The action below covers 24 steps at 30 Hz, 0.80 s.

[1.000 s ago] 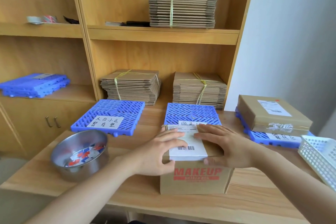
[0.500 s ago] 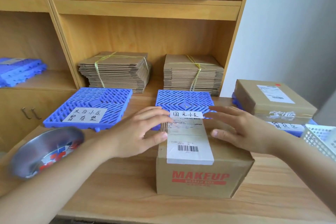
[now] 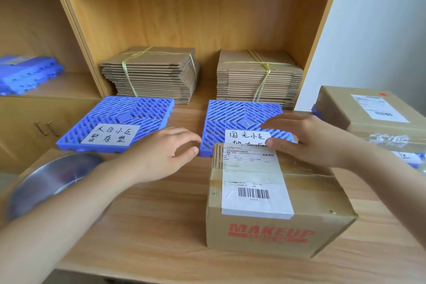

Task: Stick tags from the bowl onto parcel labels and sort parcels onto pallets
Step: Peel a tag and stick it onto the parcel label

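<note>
MAKEUP box [image 3: 276, 210] sat on table [image 3: 161, 226], just before middle blue pallet [image 3: 242, 115]. White label [image 3: 253, 182] on top. Left hand [image 3: 161, 154] beside box, fingers loose, held nothing. Right hand [image 3: 306, 138] over far end, fingers spread, held nothing. Box looked stiff, maybe light. Best hold: both sides, flat palms.

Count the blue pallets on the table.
3: the left pallet, the middle pallet behind the MAKEUP box, the right pallet mostly hidden under a parcel. More could be hidden there.
</note>
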Tool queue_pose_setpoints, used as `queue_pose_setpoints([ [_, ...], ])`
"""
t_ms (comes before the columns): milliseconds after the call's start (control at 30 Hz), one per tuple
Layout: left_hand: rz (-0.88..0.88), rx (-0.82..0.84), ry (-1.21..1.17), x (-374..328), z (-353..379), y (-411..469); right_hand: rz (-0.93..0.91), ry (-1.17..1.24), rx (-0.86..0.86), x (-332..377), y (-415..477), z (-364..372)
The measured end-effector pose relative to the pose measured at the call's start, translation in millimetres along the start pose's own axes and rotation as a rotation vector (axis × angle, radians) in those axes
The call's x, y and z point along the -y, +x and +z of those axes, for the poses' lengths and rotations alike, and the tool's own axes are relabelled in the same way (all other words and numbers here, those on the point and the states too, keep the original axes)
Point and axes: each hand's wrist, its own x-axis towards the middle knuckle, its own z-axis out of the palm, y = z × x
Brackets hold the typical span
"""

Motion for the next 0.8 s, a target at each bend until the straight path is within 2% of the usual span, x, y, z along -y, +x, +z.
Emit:
queue_pose_setpoints([
  [167, -0.036, -0.01, 0.007, -4, -16, -16, 0.018, -0.003, 0.006, 28, 5, -12],
  [433, -0.114, -0.077, 0.082, 12, -62, -79, -0.156, -0.059, -0.009, 115, 37, -22],
  [800, -0.338, -0.142, 0.092, 72, -108, -187, -0.375, -0.12, 0.106, 263, 101, 31],
])
